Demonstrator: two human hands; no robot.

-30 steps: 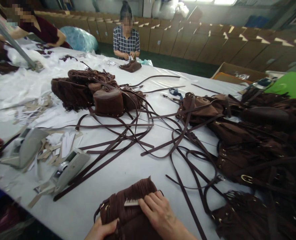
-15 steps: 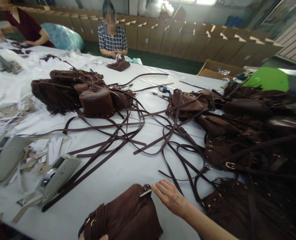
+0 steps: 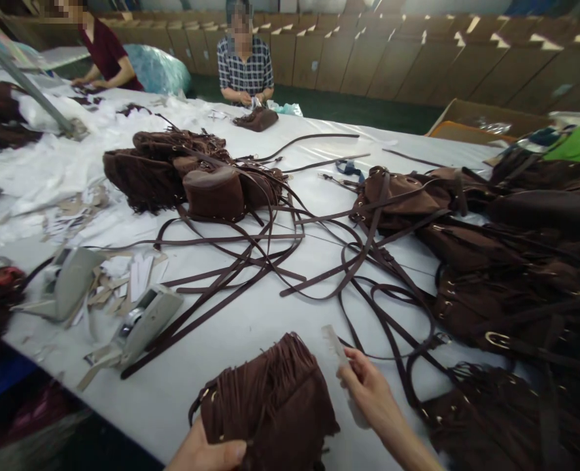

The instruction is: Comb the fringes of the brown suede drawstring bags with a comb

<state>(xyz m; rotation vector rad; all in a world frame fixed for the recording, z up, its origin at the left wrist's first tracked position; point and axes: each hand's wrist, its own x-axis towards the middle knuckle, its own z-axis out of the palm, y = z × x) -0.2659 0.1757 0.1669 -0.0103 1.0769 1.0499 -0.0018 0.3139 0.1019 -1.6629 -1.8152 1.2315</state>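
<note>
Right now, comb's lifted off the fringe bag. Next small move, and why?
Probably bring the comb down onto the fringed bag and draw it along the strands. The right hand holds it clear of the suede, the left hand pins the bag's near edge, and the fringe lies uneven.

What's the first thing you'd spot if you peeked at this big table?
Probably the tangle of brown straps sprawled across the middle of the white table, with heaps of brown fringed bags piled on the right. Up close, the left hand grips a fringed bag while the right hand holds a pale comb.
</note>
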